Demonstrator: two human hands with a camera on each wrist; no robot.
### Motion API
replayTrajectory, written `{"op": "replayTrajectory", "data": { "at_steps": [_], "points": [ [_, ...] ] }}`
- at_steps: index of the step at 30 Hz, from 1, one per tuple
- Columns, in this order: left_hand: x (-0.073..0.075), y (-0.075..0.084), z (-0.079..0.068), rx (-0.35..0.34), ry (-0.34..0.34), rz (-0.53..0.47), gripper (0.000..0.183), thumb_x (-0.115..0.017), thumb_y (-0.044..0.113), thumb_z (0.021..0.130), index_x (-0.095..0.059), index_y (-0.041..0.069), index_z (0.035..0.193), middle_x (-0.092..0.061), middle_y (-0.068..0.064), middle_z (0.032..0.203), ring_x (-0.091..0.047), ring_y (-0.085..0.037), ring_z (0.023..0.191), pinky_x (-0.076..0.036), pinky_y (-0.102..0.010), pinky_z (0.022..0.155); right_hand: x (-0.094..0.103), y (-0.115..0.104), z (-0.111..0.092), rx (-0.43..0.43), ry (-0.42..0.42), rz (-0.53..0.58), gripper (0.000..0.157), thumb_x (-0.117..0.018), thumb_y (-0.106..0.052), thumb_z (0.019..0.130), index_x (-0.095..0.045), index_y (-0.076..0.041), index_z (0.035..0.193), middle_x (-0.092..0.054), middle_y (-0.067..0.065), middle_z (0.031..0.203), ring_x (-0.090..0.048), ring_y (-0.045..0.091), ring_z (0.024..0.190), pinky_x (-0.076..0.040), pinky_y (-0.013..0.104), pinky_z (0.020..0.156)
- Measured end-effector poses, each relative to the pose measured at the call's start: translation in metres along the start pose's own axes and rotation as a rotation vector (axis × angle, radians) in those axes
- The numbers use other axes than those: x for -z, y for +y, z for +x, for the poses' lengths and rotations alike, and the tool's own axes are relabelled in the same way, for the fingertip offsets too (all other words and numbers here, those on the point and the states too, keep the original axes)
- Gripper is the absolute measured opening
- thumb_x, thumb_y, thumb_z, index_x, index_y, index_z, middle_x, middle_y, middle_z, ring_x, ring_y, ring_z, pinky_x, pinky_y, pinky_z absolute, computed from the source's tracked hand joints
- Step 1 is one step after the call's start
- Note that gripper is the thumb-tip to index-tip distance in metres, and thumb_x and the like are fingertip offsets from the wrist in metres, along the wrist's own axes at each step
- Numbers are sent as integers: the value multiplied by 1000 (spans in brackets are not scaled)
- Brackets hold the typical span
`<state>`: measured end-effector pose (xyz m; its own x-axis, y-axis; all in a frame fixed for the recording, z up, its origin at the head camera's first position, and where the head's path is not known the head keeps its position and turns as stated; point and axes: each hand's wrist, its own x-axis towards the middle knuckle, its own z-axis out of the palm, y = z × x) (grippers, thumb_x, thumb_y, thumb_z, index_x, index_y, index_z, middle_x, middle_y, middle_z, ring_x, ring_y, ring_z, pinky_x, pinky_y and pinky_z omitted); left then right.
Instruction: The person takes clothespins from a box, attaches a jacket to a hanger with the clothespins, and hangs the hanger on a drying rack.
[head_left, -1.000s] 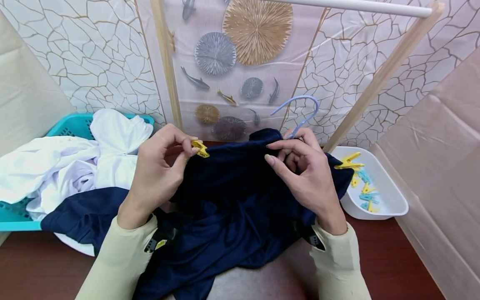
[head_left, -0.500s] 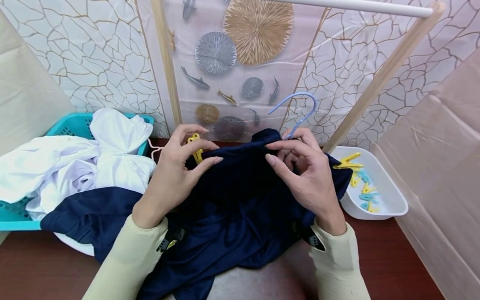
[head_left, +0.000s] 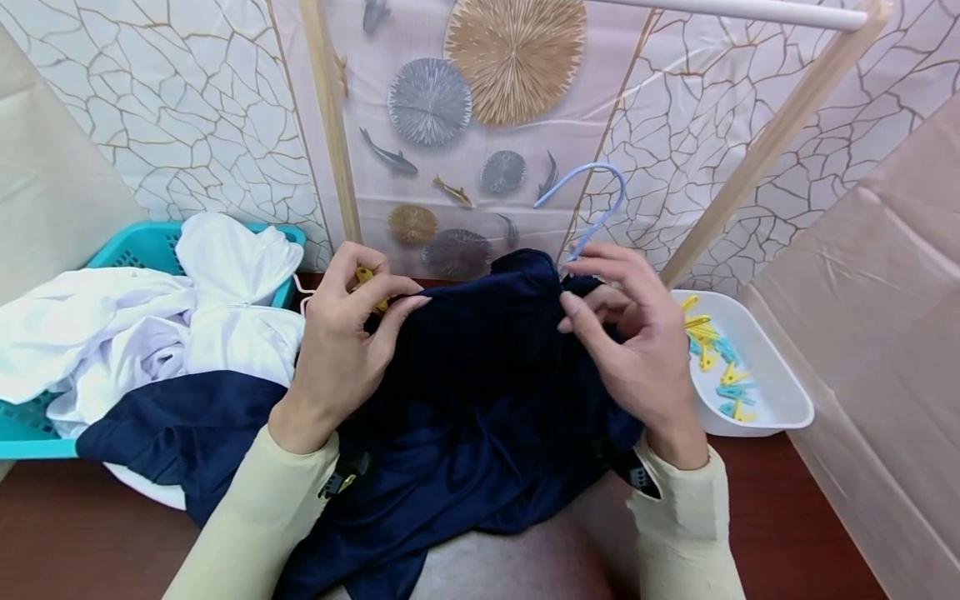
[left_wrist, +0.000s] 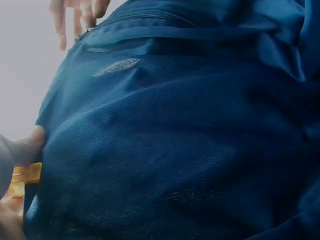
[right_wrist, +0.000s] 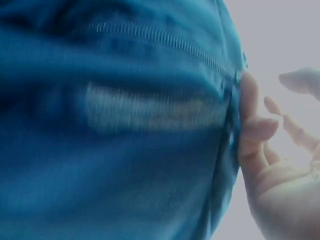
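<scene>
A navy garment (head_left: 480, 367) with a zip (right_wrist: 165, 40) spreads in front of me, its lower folds over the lap. My left hand (head_left: 333, 358) pinches its upper left edge between thumb and index finger. A yellow clothespin (head_left: 367, 287) is tucked among that hand's fingers, partly covered by them. My right hand (head_left: 637, 333) has its fingertips at the garment's top edge, beside the zip end; in the right wrist view some fingers stand apart from the cloth. The blue hanger hook (head_left: 618, 196) rises next to those fingertips. The rest of the hanger is hidden in the cloth.
At left a teal basket (head_left: 127, 246) holds white clothes (head_left: 232, 333) and navy cloth (head_left: 187, 425). A white tray (head_left: 795, 408) with yellow and teal clothespins stands at right. Behind is a rack with wooden posts (head_left: 780, 142) and a white rail (head_left: 750, 10).
My left hand has moved right, tucked the clothespin back among its fingers and taken the garment's edge. My right fingers have shifted right along the top edge; the hanger hook has risen slightly.
</scene>
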<state>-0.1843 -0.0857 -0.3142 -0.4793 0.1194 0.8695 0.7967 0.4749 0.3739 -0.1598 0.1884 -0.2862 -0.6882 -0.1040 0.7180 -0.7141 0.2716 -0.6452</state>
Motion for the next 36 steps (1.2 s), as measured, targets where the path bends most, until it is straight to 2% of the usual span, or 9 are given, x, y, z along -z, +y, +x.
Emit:
{"op": "replayTrajectory", "data": {
  "at_steps": [4, 8, 11, 16, 19, 22, 29, 32, 36],
  "points": [
    [1, 0, 0, 0, 25, 18, 8, -77, 8, 90, -75, 2, 95, -48, -15, 98, -50, -21, 79, -38, -25, 71, 15, 3, 2, -2, 101, -240, 30, -71, 1, 90, -72, -3, 120, -60, 7, 130, -56, 8, 84, -42, 15, 74],
    [2, -1, 1, 14, 27, 23, 9, -76, 8, 91, -75, 1, 96, -47, -17, 100, -52, -24, 85, -40, -25, 74, 29, 8, 2, 1, 53, -488, 25, -74, -6, 91, -76, -8, 115, -68, 8, 123, -49, 15, 106, -32, 24, 91],
    [2, -1, 1, 25, 22, 20, 9, -76, 9, 90, -75, 2, 96, -46, -17, 101, -50, -24, 86, -38, -25, 74, 35, 13, 2, 1, 15, -510, 17, -73, -5, 93, -77, -8, 109, -73, 9, 109, -56, 9, 108, -35, 20, 97],
    [3, 0, 1, 125, -53, -7, 30, -79, 13, 89, -66, 2, 114, -54, -15, 110, -58, -23, 95, -44, -27, 81, 41, 13, 3, 24, 119, -466, 7, -72, -2, 93, -77, 1, 96, -71, 3, 92, -59, -4, 92, -42, 14, 89],
    [6, -2, -1, 291, -239, -19, 64, -79, 24, 91, -43, 6, 140, -57, -12, 128, -62, -25, 111, -50, -38, 95, 52, 10, 3, 34, 228, -462, 10, -72, -3, 93, -76, 6, 95, -68, -9, 91, -59, -3, 90, -42, 16, 88],
    [7, -7, -7, 456, -506, -1, 85, -75, 39, 92, -22, 13, 153, -61, -14, 131, -63, -29, 119, -49, -47, 102, 68, 7, 1, 39, 330, -466, 14, -72, -4, 93, -75, 10, 95, -65, -21, 92, -60, -3, 91, -42, 16, 88],
    [11, -8, -28, 550, -1090, 83, 97, -67, 56, 94, -20, 4, 161, -52, -19, 148, -54, -33, 136, -43, -51, 112, 97, -1, -4, 37, 481, -508, 25, -74, -7, 92, -72, 17, 92, -64, -29, 88, -57, -8, 87, -39, 13, 85],
    [15, -4, -41, 546, -1197, 165, 93, -66, 60, 92, -33, 2, 156, -52, -20, 149, -54, -35, 136, -45, -52, 109, 102, -3, -7, 11, 513, -530, 27, -75, -9, 92, -72, 18, 91, -63, -30, 86, -57, -10, 86, -39, 12, 84],
    [23, 3, -71, 504, -1228, 297, 97, -73, 66, 81, -45, 0, 146, -62, -22, 132, -61, -40, 122, -50, -55, 98, 100, 0, -6, -27, 522, -559, 27, -76, -12, 92, -74, 15, 93, -61, -32, 86, -56, -11, 86, -39, 12, 84]
  ]
}}
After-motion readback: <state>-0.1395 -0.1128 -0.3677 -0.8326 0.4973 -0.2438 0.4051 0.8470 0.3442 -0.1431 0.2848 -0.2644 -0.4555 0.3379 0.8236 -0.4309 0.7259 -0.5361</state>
